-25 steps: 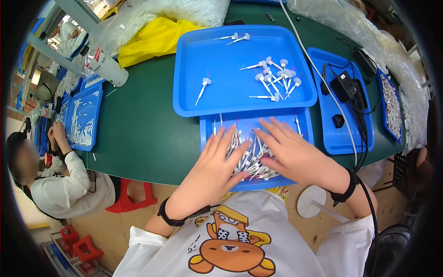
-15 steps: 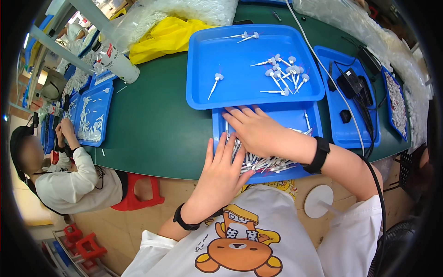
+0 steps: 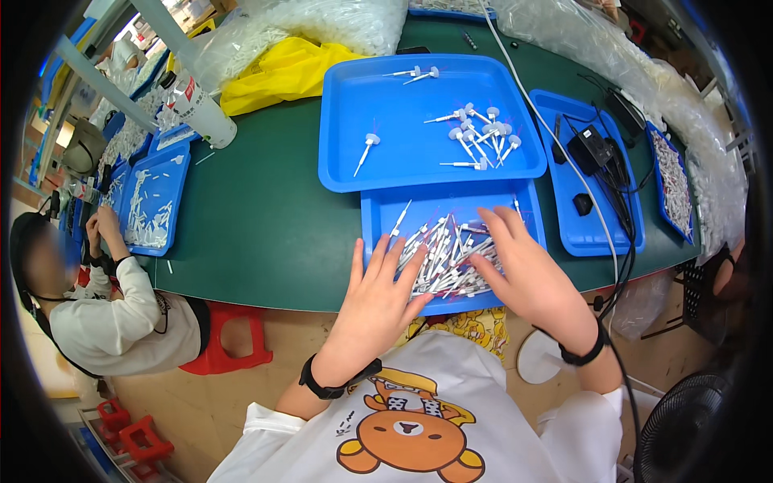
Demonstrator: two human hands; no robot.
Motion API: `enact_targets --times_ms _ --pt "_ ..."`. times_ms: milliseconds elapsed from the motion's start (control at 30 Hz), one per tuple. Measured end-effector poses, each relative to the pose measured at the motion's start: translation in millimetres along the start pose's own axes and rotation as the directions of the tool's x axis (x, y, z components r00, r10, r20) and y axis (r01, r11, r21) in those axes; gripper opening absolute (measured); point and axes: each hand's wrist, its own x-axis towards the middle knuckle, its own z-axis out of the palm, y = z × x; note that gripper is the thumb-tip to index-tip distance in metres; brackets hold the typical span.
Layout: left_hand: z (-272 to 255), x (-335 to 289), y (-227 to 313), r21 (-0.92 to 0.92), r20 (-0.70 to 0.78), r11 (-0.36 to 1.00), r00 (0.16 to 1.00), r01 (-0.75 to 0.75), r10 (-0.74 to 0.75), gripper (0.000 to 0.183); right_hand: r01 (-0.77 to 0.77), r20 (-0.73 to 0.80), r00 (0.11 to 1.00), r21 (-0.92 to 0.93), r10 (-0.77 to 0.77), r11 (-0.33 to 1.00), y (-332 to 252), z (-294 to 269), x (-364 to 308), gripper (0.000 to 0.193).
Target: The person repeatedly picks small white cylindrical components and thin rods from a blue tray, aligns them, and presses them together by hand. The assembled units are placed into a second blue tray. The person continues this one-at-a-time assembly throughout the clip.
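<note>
A small blue tray [image 3: 378, 211] at the table's near edge holds a heap of several thin white plastic pieces [image 3: 444, 259]. My left hand [image 3: 377, 299] lies flat with fingers spread on the heap's left side. My right hand [image 3: 523, 270] rests with fingers spread on its right side. Neither hand grips anything. Behind it a larger blue tray [image 3: 346, 129] carries several scattered white pieces with round heads [image 3: 477, 138].
A blue tray with a black adapter and cables [image 3: 593, 153] lies to the right on the green table [image 3: 258, 225]. A yellow bag [image 3: 278, 74] and clear bags of white parts sit at the back. Another person [image 3: 105, 314] works at blue trays on the left, beside a red stool [image 3: 225, 342].
My right hand has moved from the tray's left part to its right side. My left hand stays spread on the heap's left.
</note>
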Motion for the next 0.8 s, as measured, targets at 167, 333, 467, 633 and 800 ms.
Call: enact_targets --times_ms 167,333,467,633,800 --pt "-5 7 2 -0.082 -0.020 0.995 0.998 0.052 -0.054 0.054 -0.055 -0.303 0.949 0.122 0.090 0.991 3 -12 -27 0.039" --pt "-4 20 8 -0.106 -0.126 0.990 0.986 0.097 -0.110 0.042 -0.060 -0.504 0.830 0.345 0.239 0.937 12 -6 -49 0.026" --pt "-2 34 17 -0.211 -0.135 0.975 0.986 0.067 -0.097 0.033 -0.016 -0.535 0.765 0.542 0.360 0.840 21 9 -60 0.019" --pt "13 43 20 -0.231 -0.120 0.973 0.991 0.025 -0.054 0.030 0.166 -0.524 0.747 0.742 0.408 0.649 32 18 -55 0.015" --pt "25 53 43 -0.187 -0.144 0.982 0.990 -0.022 -0.006 0.029 0.209 -0.562 0.698 0.752 0.443 0.625 39 28 -52 0.015"
